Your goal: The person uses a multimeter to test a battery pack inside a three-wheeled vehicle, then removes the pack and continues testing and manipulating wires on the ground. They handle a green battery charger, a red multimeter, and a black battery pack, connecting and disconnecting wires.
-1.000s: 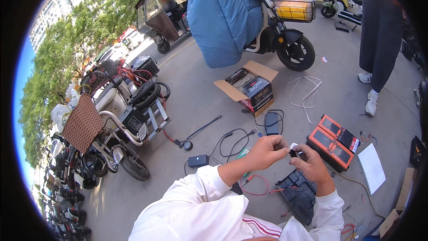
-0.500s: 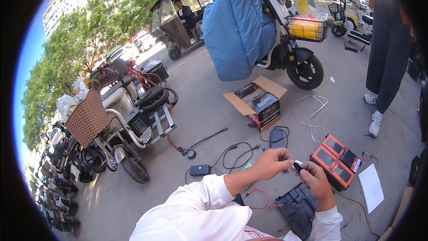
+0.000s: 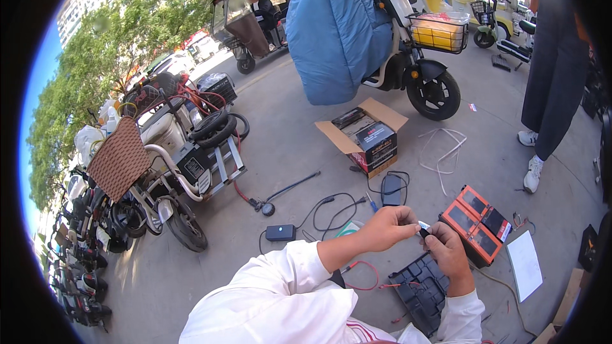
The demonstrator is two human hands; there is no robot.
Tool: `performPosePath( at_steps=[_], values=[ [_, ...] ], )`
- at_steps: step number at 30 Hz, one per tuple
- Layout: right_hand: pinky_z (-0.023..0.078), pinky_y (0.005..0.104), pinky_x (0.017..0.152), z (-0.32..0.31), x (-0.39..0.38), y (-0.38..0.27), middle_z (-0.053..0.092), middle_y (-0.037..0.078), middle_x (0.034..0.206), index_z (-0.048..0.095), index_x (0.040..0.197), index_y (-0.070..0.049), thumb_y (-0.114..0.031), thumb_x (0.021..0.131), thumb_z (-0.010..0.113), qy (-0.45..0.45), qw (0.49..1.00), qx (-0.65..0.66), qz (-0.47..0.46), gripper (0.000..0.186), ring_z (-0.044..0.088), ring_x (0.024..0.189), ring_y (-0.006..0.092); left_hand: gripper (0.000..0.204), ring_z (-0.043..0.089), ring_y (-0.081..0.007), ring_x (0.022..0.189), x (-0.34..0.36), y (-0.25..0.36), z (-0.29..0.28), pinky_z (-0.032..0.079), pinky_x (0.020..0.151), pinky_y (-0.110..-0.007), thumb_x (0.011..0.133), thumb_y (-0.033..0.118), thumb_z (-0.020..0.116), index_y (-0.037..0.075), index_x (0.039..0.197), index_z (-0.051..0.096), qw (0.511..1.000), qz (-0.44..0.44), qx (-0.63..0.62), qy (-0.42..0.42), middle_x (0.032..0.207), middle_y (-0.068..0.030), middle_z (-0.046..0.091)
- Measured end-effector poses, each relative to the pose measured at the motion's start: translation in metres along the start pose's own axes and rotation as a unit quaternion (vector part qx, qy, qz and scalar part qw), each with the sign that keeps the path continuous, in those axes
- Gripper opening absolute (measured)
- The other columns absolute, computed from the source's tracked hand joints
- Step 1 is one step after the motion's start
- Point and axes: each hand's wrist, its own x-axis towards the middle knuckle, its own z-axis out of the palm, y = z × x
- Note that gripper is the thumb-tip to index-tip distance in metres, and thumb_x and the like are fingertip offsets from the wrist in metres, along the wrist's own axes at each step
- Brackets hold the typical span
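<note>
My left hand (image 3: 386, 228) and my right hand (image 3: 449, 253) are raised close together, fingers pinched. Between them is a small black piece with a white part (image 3: 422, 229), too small to name; both hands grip it. Below my right hand lies a black molded plastic tray (image 3: 417, 290) with compartments and thin red wires at its edge. An orange-framed battery case (image 3: 475, 224) with dark panels stands just right of my right hand. Beyond my left hand, a dark grey flat box (image 3: 393, 190) with a black cable lies on the ground.
An open cardboard box (image 3: 370, 143) holds dark packages. Left of my hands lies a black charger (image 3: 280, 232) with its cable. A white board (image 3: 525, 266) rests at right. A scooter (image 3: 437, 92) with a blue cover, a cargo tricycle (image 3: 185, 216) and a standing person's legs (image 3: 549, 89) surround the spot.
The view has shifted slightly, so the surroundings sit a little left and higher. Both hands stay together on the small black-and-white piece, with hardly any movement.
</note>
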Motion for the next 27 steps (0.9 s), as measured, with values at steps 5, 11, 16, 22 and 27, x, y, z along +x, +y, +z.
performPosePath(
  at_steps=[5,11,16,22,27],
  values=[
    [0.044,0.0232,0.071,0.008,-0.001,0.002,0.06,-0.001,0.087,0.061,0.103,-0.002,-0.013,0.093,0.066,0.0,1.0,0.02,0.006,0.015,0.054,0.08,0.0071,0.018,0.057,-0.0084,0.078,-0.01,0.001,-0.003,0.046,0.069,-0.026,0.092,0.019,0.069,0.001,0.093,0.064,1.0,-0.018,-0.005,0.007,0.084,-0.0013,0.063],
    [0.033,0.0186,0.053,-0.003,0.003,0.002,0.056,-0.005,0.075,0.064,0.093,-0.005,-0.015,0.094,0.064,0.072,0.996,0.049,0.007,0.011,0.042,0.06,0.0016,0.019,0.057,-0.0088,0.08,0.005,0.008,-0.005,0.046,0.072,-0.025,0.092,0.021,0.069,0.003,0.095,0.064,0.997,-0.049,-0.062,0.011,0.087,-0.0013,0.064],
    [0.032,0.018,0.054,-0.015,0.003,0.008,0.056,-0.004,0.083,0.062,0.102,-0.005,-0.027,0.101,0.059,0.07,0.989,0.126,0.014,0.023,0.042,0.066,0.0015,0.013,0.059,-0.0098,0.074,0.004,0.0,-0.001,0.047,0.07,-0.024,0.094,0.016,0.066,0.003,0.092,0.063,0.992,-0.065,-0.087,0.064,0.084,-0.0031,0.065],
    [0.035,0.0181,0.055,-0.044,-0.025,0.013,0.058,-0.002,0.088,0.06,0.103,-0.006,-0.028,0.101,0.059,0.115,0.986,0.108,0.048,0.022,0.047,0.075,0.003,0.013,0.06,-0.0105,0.072,0.013,-0.015,0.024,0.047,0.068,-0.024,0.095,0.017,0.066,0.004,0.097,0.063,0.991,-0.093,-0.084,0.039,0.083,-0.0042,0.065],
    [0.032,0.0164,0.05,-0.036,-0.033,-0.004,0.058,0.0,0.084,0.059,0.098,-0.006,-0.02,0.097,0.062,0.11,0.981,0.156,0.01,0.014,0.044,0.063,0.0012,0.034,0.059,-0.009,0.087,0.012,0.007,0.048,0.049,0.077,-0.026,0.094,0.019,0.069,0.002,0.121,0.058,0.996,-0.062,-0.067,-0.024,0.1,-0.0032,0.063]
  ],
)
